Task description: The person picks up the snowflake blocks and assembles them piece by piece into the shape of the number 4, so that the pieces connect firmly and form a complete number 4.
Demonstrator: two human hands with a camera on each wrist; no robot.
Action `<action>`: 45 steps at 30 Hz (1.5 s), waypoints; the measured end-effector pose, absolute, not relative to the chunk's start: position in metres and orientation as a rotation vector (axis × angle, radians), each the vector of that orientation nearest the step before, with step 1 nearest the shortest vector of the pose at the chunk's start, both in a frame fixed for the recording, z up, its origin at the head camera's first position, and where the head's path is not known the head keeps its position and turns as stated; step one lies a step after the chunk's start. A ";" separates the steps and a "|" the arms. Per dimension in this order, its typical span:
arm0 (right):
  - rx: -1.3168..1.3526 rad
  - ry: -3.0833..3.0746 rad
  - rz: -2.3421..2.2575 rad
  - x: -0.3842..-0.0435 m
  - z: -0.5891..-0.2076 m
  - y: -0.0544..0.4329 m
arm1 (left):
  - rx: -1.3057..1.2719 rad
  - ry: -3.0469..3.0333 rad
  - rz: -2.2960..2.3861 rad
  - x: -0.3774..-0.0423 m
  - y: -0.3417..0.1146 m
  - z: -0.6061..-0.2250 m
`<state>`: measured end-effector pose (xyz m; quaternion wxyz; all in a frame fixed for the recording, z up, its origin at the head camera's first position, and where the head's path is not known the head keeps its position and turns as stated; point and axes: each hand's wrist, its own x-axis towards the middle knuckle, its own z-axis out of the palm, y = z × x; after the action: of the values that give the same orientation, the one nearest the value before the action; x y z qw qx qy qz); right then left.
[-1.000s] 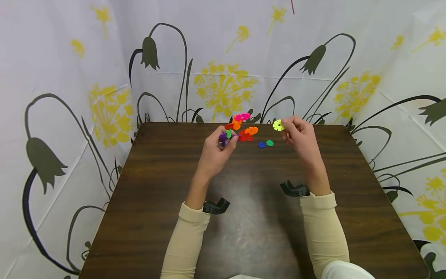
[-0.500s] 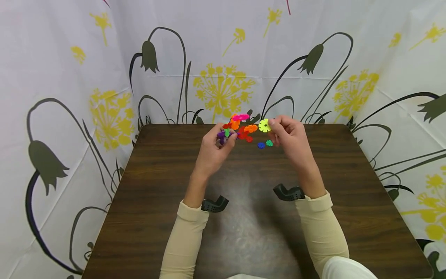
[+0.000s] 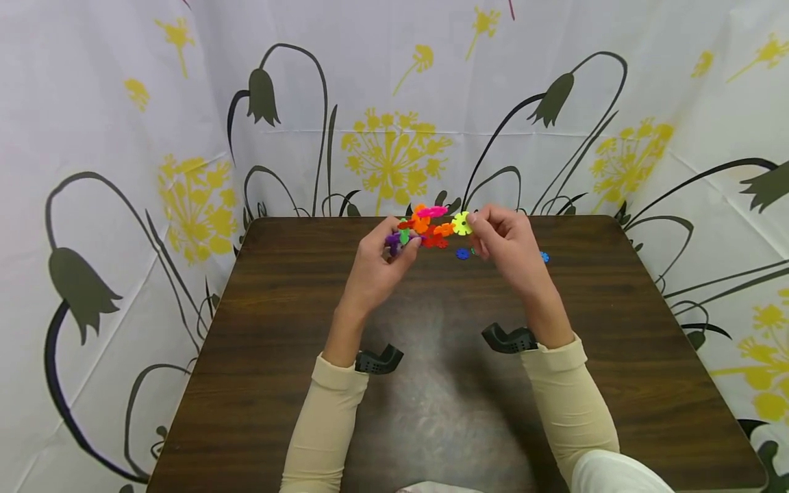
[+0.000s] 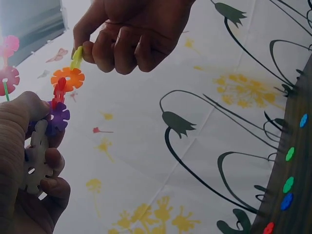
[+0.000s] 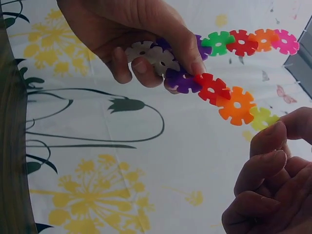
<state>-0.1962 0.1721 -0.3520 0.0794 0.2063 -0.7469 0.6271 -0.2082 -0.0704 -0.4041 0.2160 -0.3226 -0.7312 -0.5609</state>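
My left hand (image 3: 376,267) grips a chain of interlocking flower discs above the far part of the table. In the right wrist view two arms run out from white discs (image 5: 165,62) partly covered by the fingers. One passes through green (image 5: 218,44) to a pink disc (image 5: 285,42); the other goes from purple (image 5: 183,82) through red (image 5: 212,89) to an orange disc (image 5: 237,106). My right hand (image 3: 511,250) pinches a yellow disc (image 3: 461,223) between thumb and forefinger. The yellow disc's edge meets the orange disc, overlapping it in this view.
Loose discs lie on the brown table (image 3: 277,342) beyond the hands: a dark blue disc (image 3: 462,254), a light blue disc (image 3: 545,257), green discs (image 4: 290,154) and a red disc (image 4: 268,228). A flower-printed white curtain (image 3: 394,82) surrounds the table's back and sides.
My right hand has moved left with the yellow disc, from well apart to right against the orange disc. The left hand has stayed nearly in place, the chain tilting slightly.
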 end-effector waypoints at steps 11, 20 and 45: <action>0.752 -2.486 1.736 -0.203 -0.353 0.169 | -0.986 -2.055 -1.619 -0.211 -0.077 -0.397; 0.712 -2.409 1.815 -0.205 -0.360 0.158 | -0.953 -2.122 -1.651 -0.216 -0.079 -0.396; 0.609 -2.546 1.812 -0.224 -0.388 0.153 | -0.770 -2.198 -1.750 -0.231 -0.075 -0.428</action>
<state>-0.2240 0.1529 -0.3876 -0.0209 0.1912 -0.7995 0.5691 -0.2307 -0.0753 -0.4282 0.1137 -0.2627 -0.7496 -0.5968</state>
